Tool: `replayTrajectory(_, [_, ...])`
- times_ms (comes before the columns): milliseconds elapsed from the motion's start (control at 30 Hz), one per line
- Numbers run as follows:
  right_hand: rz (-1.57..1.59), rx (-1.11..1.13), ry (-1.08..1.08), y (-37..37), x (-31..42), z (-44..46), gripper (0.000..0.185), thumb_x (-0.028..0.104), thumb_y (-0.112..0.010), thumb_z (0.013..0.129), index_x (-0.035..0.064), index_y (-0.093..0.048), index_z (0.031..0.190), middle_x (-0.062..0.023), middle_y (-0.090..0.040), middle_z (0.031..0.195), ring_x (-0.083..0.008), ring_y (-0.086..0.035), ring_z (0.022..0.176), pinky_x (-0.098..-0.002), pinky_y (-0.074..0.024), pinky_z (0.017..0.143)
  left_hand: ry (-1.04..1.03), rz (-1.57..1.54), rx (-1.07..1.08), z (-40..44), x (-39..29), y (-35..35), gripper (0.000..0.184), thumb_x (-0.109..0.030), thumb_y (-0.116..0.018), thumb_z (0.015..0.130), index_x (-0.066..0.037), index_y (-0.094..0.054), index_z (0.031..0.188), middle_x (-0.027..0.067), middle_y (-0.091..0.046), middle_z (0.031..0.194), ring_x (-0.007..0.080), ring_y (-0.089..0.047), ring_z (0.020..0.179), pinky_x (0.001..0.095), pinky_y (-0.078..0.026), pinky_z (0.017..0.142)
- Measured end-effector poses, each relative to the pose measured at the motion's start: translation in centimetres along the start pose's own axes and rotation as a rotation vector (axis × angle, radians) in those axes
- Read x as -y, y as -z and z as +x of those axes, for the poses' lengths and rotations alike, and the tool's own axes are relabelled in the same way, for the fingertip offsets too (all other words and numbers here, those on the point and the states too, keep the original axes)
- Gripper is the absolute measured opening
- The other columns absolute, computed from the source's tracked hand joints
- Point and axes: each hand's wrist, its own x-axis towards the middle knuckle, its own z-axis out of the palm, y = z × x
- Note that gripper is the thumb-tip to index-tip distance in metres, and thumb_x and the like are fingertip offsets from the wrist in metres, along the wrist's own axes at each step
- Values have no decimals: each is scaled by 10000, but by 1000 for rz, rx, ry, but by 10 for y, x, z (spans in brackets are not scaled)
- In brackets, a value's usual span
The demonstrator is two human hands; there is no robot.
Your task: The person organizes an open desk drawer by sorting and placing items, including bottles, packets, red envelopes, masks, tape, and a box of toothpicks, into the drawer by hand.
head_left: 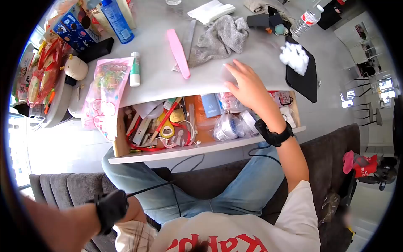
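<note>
Right hand [249,88] is spreading its fingers apart at centre frame, over the front edge of the grey table [153,46]; contact unclear. Left hand [54,224] is showing only as a blur at lower left; cannot tell its grip. Open pale drawer [126,158] is lying below the right hand, holding clear plastic bags [226,128] at its right. Flat pink paddle-shaped bar [178,54] and rumpled grey knitted cloth [224,35] are resting at upper centre

A white short-sleeved T-shirt [275,233] with red lettering [241,243], faded blue jeans [241,189] and a black right wristband [274,133] are being worn; the black left wristband [110,210] is being met by a cable [151,188].
</note>
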Motion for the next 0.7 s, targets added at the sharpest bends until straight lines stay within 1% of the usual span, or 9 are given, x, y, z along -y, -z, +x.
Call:
replayTrajectory(67, [-50,19,-53,1,-5,3,438,199,-606,779,6,-518,1161,-214,-500,1204,-352,-470,1118,-433,-370,949,235,343,-486,-29,25,21,512,-321,-294,925,-29,-333,1344,182,-354,1341,293,-319,1257,426,-260,1031])
replayTrajectory(100, [-72,32,-75,2,-8,3,431,200,-604,780,1,-520,1153,-213,-507,1196,-350,-474,1116,-433,-369,950,420,523,-693,-47,38,31,512,-309,-236,950,21,-355,1324,206,-458,1272,281,-426,1204,396,-349,998])
replayTrajectory(133, [-105,47,-104,6,-12,4,411,187,-602,781,-21,-522,1126,-208,-525,1174,-346,-488,1103,-421,-372,951,297,997,-22,-42,65,24,518,-318,-217,952,16,-390,1308,168,-452,1302,260,-429,1209,390,-312,1023])
replayTrajectory(233, [-32,10,-85,8,-24,2,449,160,-613,773,-35,-490,1158,-214,-522,1173,-355,-483,1102,-410,-373,951,705,711,127,-67,98,11,347,-28,-527,843,-26,-537,1189,121,-542,1215,227,-470,1164,333,-325,993])
replayTrajectory(267, [95,-12,-126,12,-19,3,509,132,-636,755,-39,-452,1198,-217,-522,1169,-368,-475,1105,-404,-373,952,738,671,213,-72,112,3,338,-38,-548,838,-25,-539,1175,122,-557,1176,214,-489,1133,304,-348,959])
replayTrajectory(400, [214,-21,-217,14,-9,9,559,132,-660,743,-24,-429,1227,-212,-514,1182,-367,-465,1113,-396,-373,947,735,613,303,-88,168,-34,375,-152,-582,822,1,-531,1161,187,-522,1169,322,-496,1104,367,-395,920])
replayTrajectory(467, [178,-64,-205,5,-8,10,524,149,-664,751,7,-456,1211,-197,-517,1181,-337,-470,1117,-370,-381,930,719,782,316,-95,203,-49,445,-218,-592,810,-2,-499,1189,210,-514,1165,358,-492,1090,399,-402,908])
replayTrajectory(533, [180,-55,-177,0,-13,14,439,139,-669,740,16,-512,1131,-182,-521,1161,-319,-487,1085,-360,-395,896,643,963,273,-96,240,-60,544,-274,-612,779,-10,-448,1226,249,-494,1160,397,-499,1046,446,-418,869])
replayTrajectory(700, [335,-115,-193,-6,-18,12,288,113,-689,688,30,-588,945,-198,-504,1137,-350,-474,1066,-390,-387,905,786,1188,346,-79,291,-68,635,-308,-634,754,-9,-398,1261,258,-507,1131,433,-496,1028,454,-434,852])
